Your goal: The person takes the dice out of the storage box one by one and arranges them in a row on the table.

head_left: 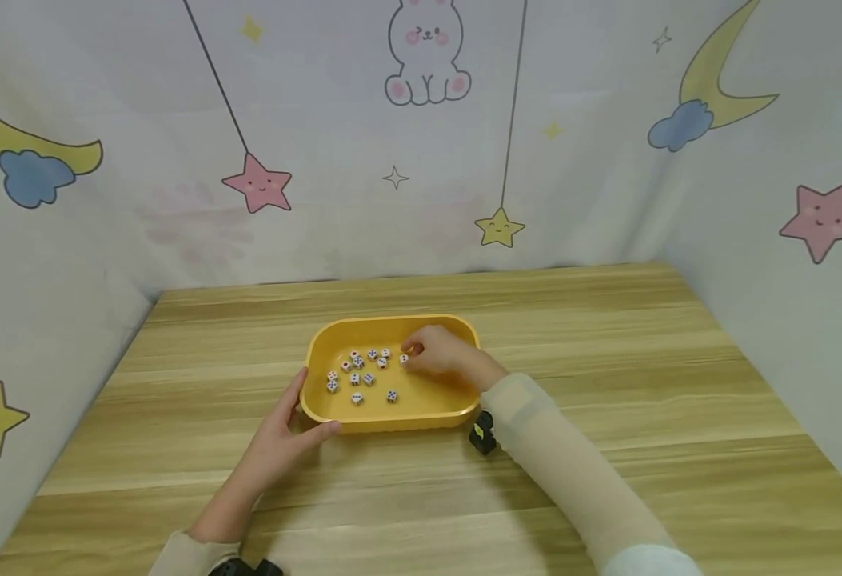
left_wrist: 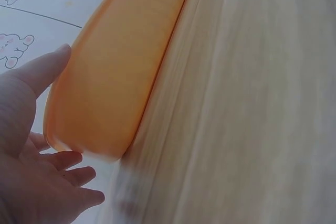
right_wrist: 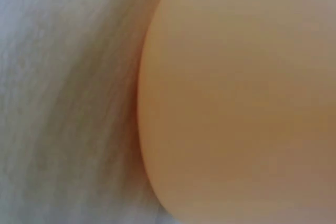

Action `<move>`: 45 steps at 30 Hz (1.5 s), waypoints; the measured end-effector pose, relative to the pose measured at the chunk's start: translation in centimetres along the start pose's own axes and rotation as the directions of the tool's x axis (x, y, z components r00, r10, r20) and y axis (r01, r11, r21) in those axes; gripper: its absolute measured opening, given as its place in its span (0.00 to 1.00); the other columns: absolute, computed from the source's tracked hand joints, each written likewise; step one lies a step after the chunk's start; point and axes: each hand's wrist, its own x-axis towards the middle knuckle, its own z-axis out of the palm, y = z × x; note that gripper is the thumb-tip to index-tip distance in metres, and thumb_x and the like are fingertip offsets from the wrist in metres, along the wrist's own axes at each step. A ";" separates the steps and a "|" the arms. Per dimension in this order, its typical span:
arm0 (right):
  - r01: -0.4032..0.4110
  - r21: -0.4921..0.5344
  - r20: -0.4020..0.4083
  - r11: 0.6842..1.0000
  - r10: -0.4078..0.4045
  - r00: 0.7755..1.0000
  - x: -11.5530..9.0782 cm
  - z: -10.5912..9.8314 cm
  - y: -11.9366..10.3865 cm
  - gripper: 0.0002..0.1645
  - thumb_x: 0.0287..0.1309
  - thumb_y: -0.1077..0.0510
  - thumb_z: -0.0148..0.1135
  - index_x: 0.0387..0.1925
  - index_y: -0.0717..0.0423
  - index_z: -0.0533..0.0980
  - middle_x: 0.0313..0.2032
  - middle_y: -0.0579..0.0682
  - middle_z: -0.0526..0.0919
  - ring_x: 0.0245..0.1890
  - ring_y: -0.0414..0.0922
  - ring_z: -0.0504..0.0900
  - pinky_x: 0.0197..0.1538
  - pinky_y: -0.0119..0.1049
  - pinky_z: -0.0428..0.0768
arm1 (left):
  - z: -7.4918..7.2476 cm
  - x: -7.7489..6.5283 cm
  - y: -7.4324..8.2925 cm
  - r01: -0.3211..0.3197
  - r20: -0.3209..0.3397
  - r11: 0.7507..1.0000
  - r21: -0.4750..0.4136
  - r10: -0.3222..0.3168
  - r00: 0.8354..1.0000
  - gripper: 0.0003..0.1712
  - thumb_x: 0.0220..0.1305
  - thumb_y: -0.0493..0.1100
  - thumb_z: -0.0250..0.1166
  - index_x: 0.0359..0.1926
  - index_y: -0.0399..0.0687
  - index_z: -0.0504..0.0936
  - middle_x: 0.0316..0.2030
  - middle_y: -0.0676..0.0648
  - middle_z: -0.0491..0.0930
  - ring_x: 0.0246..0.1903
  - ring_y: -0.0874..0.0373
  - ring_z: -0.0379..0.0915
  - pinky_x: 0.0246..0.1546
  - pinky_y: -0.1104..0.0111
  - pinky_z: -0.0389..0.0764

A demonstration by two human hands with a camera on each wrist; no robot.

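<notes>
A yellow tray with rounded corners sits on the table, holding several small white dice with red or blue pips, mostly in its left half. My left hand holds the tray's near left corner, its thumb along the front rim and its fingers around the left end. The left wrist view shows the thumb against the tray wall. Reaching over the right rim, my right hand pinches a die between thumb and forefinger inside the tray. The right wrist view is filled by the tray's blurred outer wall.
The wood-grain table extends around the tray on every side. A pale cloth backdrop printed with stars, moons and a rabbit hangs behind and beside the table. A black wrist camera sits close to the tray's near right corner.
</notes>
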 end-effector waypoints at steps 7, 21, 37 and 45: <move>-0.011 -0.020 0.003 1.000 0.011 1.000 0.2 0.1 -0.1 0.15 0.59 0.58 0.66 0.46 0.60 0.82 0.32 0.48 0.80 0.31 0.38 0.73 0.35 0.26 0.72 | 0.0 0.0 -0.1 -0.008 -0.004 1.000 -0.006 0.008 1.000 0.61 0.55 0.55 0.72 0.77 0.49 0.41 0.75 0.41 0.44 0.73 0.41 0.40 0.70 0.44 0.45; 0.002 -0.047 -0.006 0.999 -0.003 1.000 0.1 0.3 -0.3 0.08 0.60 0.58 0.65 0.38 0.59 0.82 0.29 0.47 0.78 0.30 0.39 0.72 0.34 0.27 0.70 | 0.2 0.0 -0.1 -0.016 -0.009 1.000 -0.007 0.016 1.000 0.60 0.55 0.54 0.72 0.76 0.46 0.42 0.75 0.40 0.44 0.73 0.41 0.39 0.70 0.45 0.46; 0.069 0.063 -0.085 0.996 -0.063 0.994 -2.1 -2.8 -0.5 0.15 0.63 0.55 0.62 0.47 0.59 0.81 0.39 0.49 0.83 0.39 0.41 0.77 0.45 0.32 0.77 | 0.3 0.1 0.0 -0.005 -0.008 1.000 -0.003 0.005 1.000 0.61 0.55 0.55 0.72 0.77 0.47 0.41 0.75 0.40 0.44 0.74 0.41 0.38 0.70 0.45 0.45; 0.071 0.114 -0.161 0.991 -0.052 0.986 -4.4 -5.7 1.6 0.17 0.64 0.54 0.61 0.50 0.59 0.80 0.38 0.51 0.81 0.38 0.44 0.75 0.41 0.33 0.75 | 0.2 0.0 0.2 0.000 -0.003 1.000 0.002 0.000 1.000 0.61 0.55 0.54 0.72 0.77 0.48 0.40 0.75 0.40 0.44 0.73 0.40 0.38 0.70 0.44 0.45</move>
